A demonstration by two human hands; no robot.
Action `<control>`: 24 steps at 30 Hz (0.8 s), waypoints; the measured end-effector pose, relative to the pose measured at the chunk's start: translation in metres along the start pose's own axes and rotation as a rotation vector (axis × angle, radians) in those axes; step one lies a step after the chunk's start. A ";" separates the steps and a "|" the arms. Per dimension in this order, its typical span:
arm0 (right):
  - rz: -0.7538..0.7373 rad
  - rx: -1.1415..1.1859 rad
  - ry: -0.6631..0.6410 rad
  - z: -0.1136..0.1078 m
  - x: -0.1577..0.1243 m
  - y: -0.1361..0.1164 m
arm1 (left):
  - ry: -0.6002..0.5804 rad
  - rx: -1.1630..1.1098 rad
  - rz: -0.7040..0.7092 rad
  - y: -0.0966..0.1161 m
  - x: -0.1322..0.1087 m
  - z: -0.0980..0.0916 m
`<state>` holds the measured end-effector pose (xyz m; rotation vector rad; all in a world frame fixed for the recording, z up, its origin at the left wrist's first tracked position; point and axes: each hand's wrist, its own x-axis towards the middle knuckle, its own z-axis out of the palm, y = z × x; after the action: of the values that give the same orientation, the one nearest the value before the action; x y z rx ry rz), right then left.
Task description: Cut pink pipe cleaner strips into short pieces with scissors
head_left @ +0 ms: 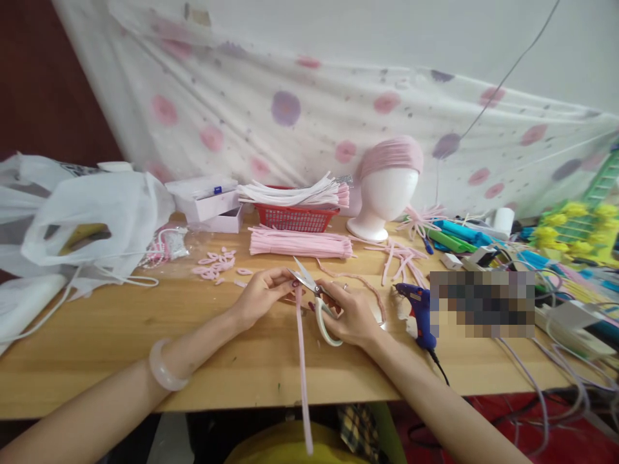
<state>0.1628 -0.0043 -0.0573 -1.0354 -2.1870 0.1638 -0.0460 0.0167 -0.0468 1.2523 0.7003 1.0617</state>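
Observation:
My left hand (264,293) pinches the top end of a long pink pipe cleaner (302,361), which hangs down past the front edge of the wooden table (120,335). My right hand (351,316) grips white-handled scissors (316,303); their blades are apart and point up-left, right at the pipe cleaner near my left fingertips. A pale bracelet (164,367) sits on my left wrist.
A blue glue gun (418,309) lies just right of my right hand. Behind are a bundle of pink pipe cleaners (300,243), a red basket (294,216), a foam head with a pink band (389,187), small pink loops (215,264), white bags (87,219) left, clutter right.

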 end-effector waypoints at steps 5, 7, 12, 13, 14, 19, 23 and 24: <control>-0.019 -0.019 0.005 0.000 -0.001 0.001 | 0.010 0.034 0.007 0.000 0.001 -0.002; -0.023 -0.028 0.007 0.001 -0.001 0.001 | 0.015 0.046 0.005 0.000 0.001 -0.003; -0.036 -0.043 -0.005 0.002 -0.001 0.002 | 0.027 0.102 0.028 0.003 0.000 -0.001; -0.037 -0.046 -0.007 0.002 -0.001 0.002 | 0.027 0.107 0.031 0.004 -0.001 -0.001; -0.037 -0.048 -0.009 0.002 -0.001 0.002 | 0.026 0.110 0.032 0.005 -0.001 -0.001; -0.017 -0.055 -0.009 0.004 -0.002 0.005 | 0.034 0.136 0.030 0.006 -0.001 -0.001; 0.012 -0.033 0.002 0.005 -0.003 0.003 | 0.055 0.121 0.024 0.006 0.000 -0.002; 0.026 -0.025 0.013 0.004 -0.004 0.002 | 0.066 0.107 0.025 0.005 0.000 -0.003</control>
<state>0.1629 -0.0046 -0.0634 -1.0764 -2.1697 0.1419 -0.0496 0.0176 -0.0423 1.3255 0.8031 1.1015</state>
